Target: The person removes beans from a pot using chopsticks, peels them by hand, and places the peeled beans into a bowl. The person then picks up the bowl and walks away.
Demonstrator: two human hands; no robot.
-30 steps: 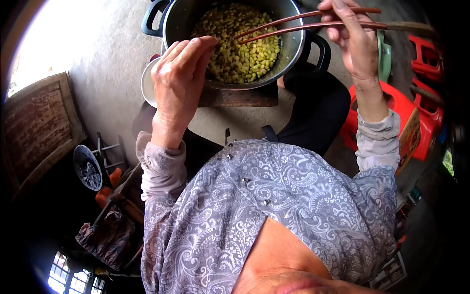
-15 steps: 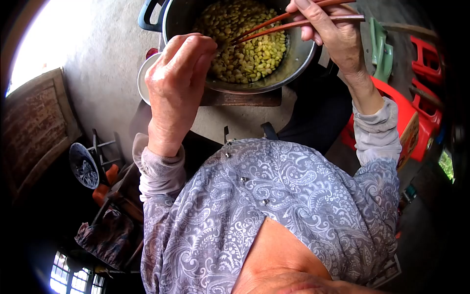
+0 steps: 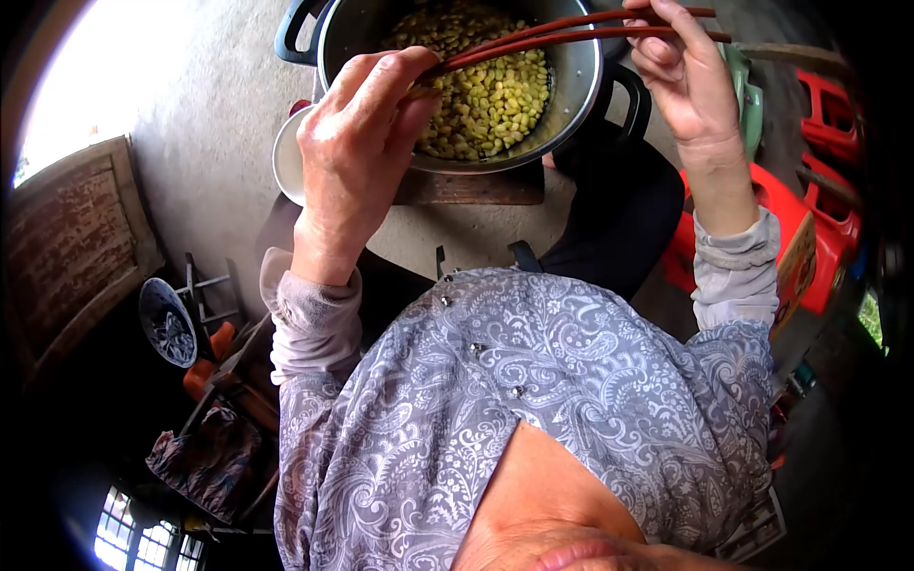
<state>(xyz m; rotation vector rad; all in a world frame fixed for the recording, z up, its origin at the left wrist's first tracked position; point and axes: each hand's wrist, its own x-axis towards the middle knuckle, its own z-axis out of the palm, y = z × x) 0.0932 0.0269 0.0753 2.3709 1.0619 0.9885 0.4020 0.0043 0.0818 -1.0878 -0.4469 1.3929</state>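
Observation:
A deep metal pot with dark handles holds yellow-green beans and a little liquid. My right hand, to the right above the rim, grips a pair of reddish-brown chopsticks near their thick ends. The chopsticks slant down leftward across the pot. Over the pot's left side, my left hand is closed in a pinch at the thin ends of the chopsticks. Those tips disappear between its thumb and fingers. Whether anything else is in the pinch is hidden.
A low wooden stool shows under the pot, with a white bowl at its left. Red plastic stools and a green stool stand right. At left are a wooden panel and a dark round pan.
My right hand has moved right and up, opening out slightly, with the chopsticks. Their tips have shifted left into my left hand's fingers, which have risen a little.

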